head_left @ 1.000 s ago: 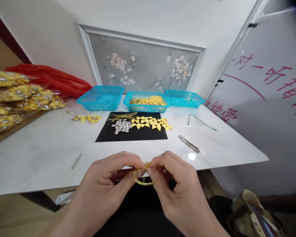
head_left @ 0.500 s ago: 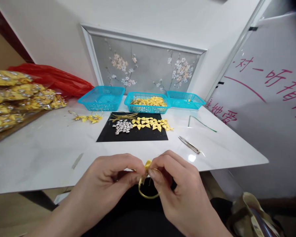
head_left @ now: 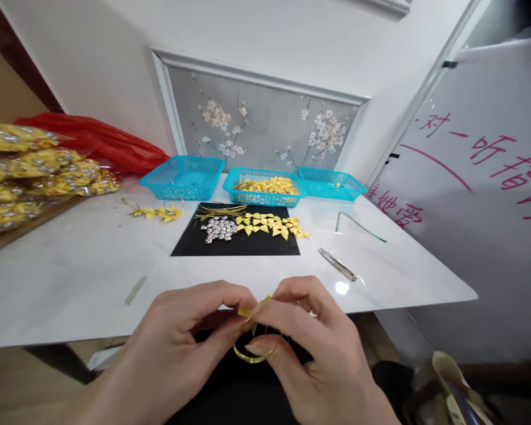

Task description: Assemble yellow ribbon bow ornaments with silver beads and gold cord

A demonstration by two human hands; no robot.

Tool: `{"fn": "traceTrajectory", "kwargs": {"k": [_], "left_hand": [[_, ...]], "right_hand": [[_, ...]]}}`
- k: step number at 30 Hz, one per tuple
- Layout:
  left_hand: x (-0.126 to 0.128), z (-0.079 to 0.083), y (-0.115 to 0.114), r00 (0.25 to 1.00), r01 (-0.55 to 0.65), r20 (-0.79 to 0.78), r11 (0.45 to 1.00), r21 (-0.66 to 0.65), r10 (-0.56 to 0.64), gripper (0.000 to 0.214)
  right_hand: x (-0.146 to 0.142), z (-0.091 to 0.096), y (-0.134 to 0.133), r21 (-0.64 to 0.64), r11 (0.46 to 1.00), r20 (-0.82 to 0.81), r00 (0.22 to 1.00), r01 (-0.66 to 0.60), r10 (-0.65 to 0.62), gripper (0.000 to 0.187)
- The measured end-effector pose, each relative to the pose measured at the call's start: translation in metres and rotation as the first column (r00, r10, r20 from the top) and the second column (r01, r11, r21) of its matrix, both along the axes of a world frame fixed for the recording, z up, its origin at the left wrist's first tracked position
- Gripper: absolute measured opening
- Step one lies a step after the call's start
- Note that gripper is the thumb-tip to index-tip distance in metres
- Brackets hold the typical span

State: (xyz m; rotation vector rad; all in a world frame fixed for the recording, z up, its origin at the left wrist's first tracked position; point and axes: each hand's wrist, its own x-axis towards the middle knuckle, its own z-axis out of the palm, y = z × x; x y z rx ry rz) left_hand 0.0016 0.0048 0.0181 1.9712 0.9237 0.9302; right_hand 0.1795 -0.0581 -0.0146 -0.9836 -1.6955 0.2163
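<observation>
Just in front of the table edge, both hands work at a gold wire loop (head_left: pixel 250 359) with a piece of yellow ribbon (head_left: pixel 244 311) at its top. My left hand (head_left: pixel 186 336) is closed, pinching the ribbon and the loop's upper left between thumb and fingertips. Curled round the loop's right side is my right hand (head_left: pixel 321 342), its index finger reaching to the ribbon and its thumb against the wire. The fingers partly hide the ribbon. Beyond them, a black mat (head_left: pixel 239 248) carries silvery beads (head_left: pixel 220 229), gold wires (head_left: pixel 221 211) and yellow ribbon bows (head_left: pixel 269 223).
Thread snips (head_left: pixel 337 264) and a green strip (head_left: pixel 363 225) lie to the right. Along the wall stand a left blue basket (head_left: pixel 181 192), a middle basket (head_left: pixel 265 199) holding yellow pieces and a right basket (head_left: pixel 331 192). Bagged yellow pieces (head_left: pixel 35 165) are piled at left.
The wire loop has shifted slightly left and turned. My right thumb has moved down from the ribbon to the loop's lower part, while its index finger stretches left toward my left fingertips.
</observation>
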Motion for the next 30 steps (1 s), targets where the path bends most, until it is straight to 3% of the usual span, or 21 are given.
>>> {"fn": "traceTrajectory", "kwargs": {"k": [5, 15, 21, 27, 30], "left_hand": [[-0.002, -0.003, 0.000, 0.999, 0.025, 0.025, 0.999, -0.036, -0.024, 0.020], [-0.008, 0.000, -0.005, 0.999, 0.041, -0.027, 0.981, -0.191, -0.047, 0.014], [-0.006, -0.001, -0.004, 0.998, 0.065, -0.001, 0.980, -0.186, -0.066, 0.019], [-0.012, -0.002, -0.004, 0.998, 0.050, -0.024, 0.979, -0.197, -0.056, 0.011], [-0.014, -0.002, -0.005, 0.998, 0.056, -0.013, 0.984, -0.168, -0.059, 0.011]], "right_hand": [[-0.004, -0.003, 0.004, 0.040, 0.999, -0.010, 1.000, -0.015, 0.015, 0.027], [0.007, -0.012, 0.000, -0.088, 0.987, -0.017, 0.991, -0.136, 0.136, 0.016], [0.002, -0.008, 0.002, -0.039, 0.992, 0.024, 0.993, -0.116, 0.117, 0.020], [0.015, -0.010, 0.001, -0.105, 0.990, -0.125, 0.989, -0.089, 0.076, 0.046], [0.020, -0.012, -0.002, -0.103, 0.994, -0.126, 0.992, -0.043, 0.030, 0.045]]}}
